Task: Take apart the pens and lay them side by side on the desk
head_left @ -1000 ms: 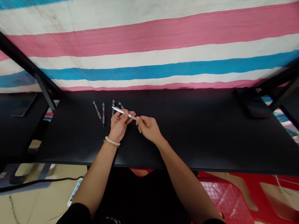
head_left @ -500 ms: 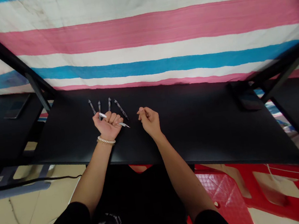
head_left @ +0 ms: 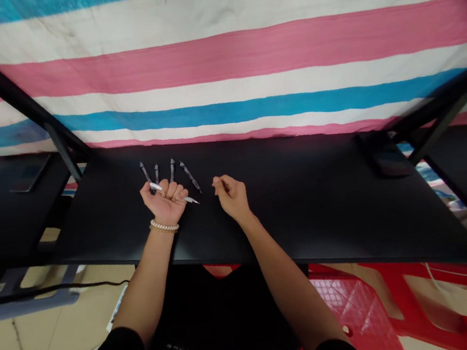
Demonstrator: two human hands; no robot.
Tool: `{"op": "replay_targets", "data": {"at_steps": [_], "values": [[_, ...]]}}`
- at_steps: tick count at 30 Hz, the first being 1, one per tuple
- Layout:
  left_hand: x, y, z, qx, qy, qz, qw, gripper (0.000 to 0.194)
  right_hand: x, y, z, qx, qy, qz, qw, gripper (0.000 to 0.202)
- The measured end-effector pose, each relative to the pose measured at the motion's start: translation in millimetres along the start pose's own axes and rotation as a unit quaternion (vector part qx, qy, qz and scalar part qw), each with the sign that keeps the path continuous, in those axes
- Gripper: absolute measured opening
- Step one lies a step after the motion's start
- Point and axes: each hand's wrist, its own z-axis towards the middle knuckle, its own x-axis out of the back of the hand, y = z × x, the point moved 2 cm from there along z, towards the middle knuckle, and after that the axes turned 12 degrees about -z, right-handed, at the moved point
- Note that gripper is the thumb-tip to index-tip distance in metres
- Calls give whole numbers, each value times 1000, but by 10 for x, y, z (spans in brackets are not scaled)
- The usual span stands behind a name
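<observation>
My left hand (head_left: 167,202) is turned palm up over the black table, its fingers curled around a white pen (head_left: 189,200). The pen lies across the fingers, with its pointed tip out to the right and its other end showing near the thumb. My right hand (head_left: 231,195) is a short way to the right, thumb and fingers pinched together. Whatever may be between those fingertips is too small to make out. Just beyond my left hand several dark pens (head_left: 191,176) lie side by side on the table, some partly hidden by the fingers.
The black table (head_left: 319,204) has dark metal frames at both sides. A dark phone-like object (head_left: 392,162) lies near its right end, and another flat dark device (head_left: 29,176) is on the left-hand table. Behind hangs a striped sheet (head_left: 218,56). A red plastic stool (head_left: 355,314) stands below.
The camera view has tilted up slightly, so the scene sits lower. Both hands have shifted a little to the left; the white pen stays in my left hand, and my right fingers remain pinched.
</observation>
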Motion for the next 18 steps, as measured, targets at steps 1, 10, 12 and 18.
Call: {"op": "replay_targets", "data": {"at_steps": [1, 10, 12, 18], "values": [[-3, 22, 4, -6, -4, 1, 1000, 66, -10, -8, -4, 19, -2, -23, 1000, 41], [-34, 104, 3, -9, -1, 9, 1000, 64, -86, -87, -51, 155, -42, -169, 972, 27], [-52, 120, -22, -17, -4, 29, 999, 62, -80, -97, -55, 171, -54, -188, 966, 26], [138, 362, -11, -158, 74, 248, 953, 39, -112, -122, -48, 208, -111, -257, 937, 30]]}}
